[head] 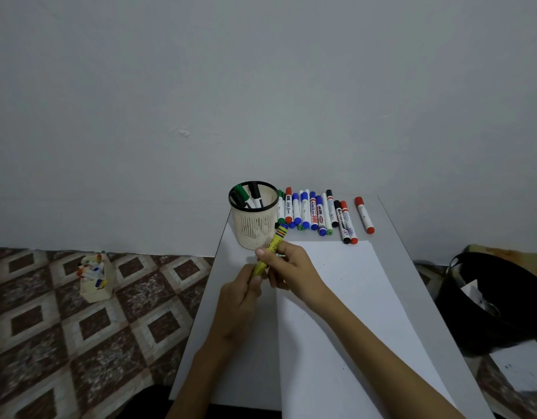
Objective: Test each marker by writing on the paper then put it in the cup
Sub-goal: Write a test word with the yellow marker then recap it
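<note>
Head view is showing 2 hands meeting at frame centre, the left hand (240, 294) curling round the lower end of a yellow marker (274, 241) and the right hand (286, 267) gripping its barrel, probably working the cap for testing on the paper (351, 297) below the cup (255, 225).

**Single view**, from a wide-angle camera worn on the head. It looks forward and down from over the near end of the tabletop (258, 343), which recedes toward the wall (261, 86) filling the upper half. The left hand (240, 297) and right hand (291, 267) sit near centre, at arm's reach; tiled floor (79, 328) lies at lower left of frame.
</note>
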Tool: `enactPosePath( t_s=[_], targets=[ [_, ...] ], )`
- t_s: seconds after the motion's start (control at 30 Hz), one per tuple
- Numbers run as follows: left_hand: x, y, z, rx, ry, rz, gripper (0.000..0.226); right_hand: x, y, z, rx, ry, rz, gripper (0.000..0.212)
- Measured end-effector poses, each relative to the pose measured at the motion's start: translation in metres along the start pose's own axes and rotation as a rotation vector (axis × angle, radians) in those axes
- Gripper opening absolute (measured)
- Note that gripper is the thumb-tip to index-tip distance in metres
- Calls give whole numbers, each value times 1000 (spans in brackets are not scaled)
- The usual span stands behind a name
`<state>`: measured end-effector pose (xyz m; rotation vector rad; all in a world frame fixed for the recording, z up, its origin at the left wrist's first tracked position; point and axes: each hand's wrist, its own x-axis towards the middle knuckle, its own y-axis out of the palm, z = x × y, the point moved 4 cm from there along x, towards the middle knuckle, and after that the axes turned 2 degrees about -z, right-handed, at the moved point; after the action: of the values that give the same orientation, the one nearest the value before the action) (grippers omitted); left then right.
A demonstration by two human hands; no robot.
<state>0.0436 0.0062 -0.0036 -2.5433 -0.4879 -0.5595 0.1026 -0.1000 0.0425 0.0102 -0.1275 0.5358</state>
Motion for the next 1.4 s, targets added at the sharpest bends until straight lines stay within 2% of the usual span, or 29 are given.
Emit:
enactPosePath(
  t_s=[0.17,0.37,0.43,0.53,0.6,0.67,0.73,0.8,0.87,1.0,1.2,1.4],
  targets=[
    [0,-2,3,-44,-14,-7,38,0,0,-4,30,29,9,16],
    [2,-1,2,-98,-53,10,28,1,-2,-9,55,42,3,17],
    [2,-3,2,-144,-68,-7,27,3,-4,-6,59,23,37,16],
    [2,-6,-2,-137,-35,-54,31,9,-7,1,3,-15,103,24],
    [1,-7,-3,-117,-30,-76,30,14,-11,8,0,-50,76,27],
    [1,-7,-1,-69,-63,-78,31,19,-22,13,129,-82,-52,19],
    [1,-4,4,43,-54,-47,29,25,-39,13,359,-106,-161,15],
    [0,4,8,301,40,34,30,30,-53,7,547,-101,-202,16],
    [-1,12,9,447,86,80,32,30,-59,-4,601,-61,-196,13],
    [0,13,10,478,53,76,37,32,-61,-25,399,11,-185,2],
    [1,13,9,472,49,91,39,43,-57,-43,140,37,-311,32],
    [1,12,8,464,43,87,40,47,-51,-49,-119,47,-362,32]
  ],
)
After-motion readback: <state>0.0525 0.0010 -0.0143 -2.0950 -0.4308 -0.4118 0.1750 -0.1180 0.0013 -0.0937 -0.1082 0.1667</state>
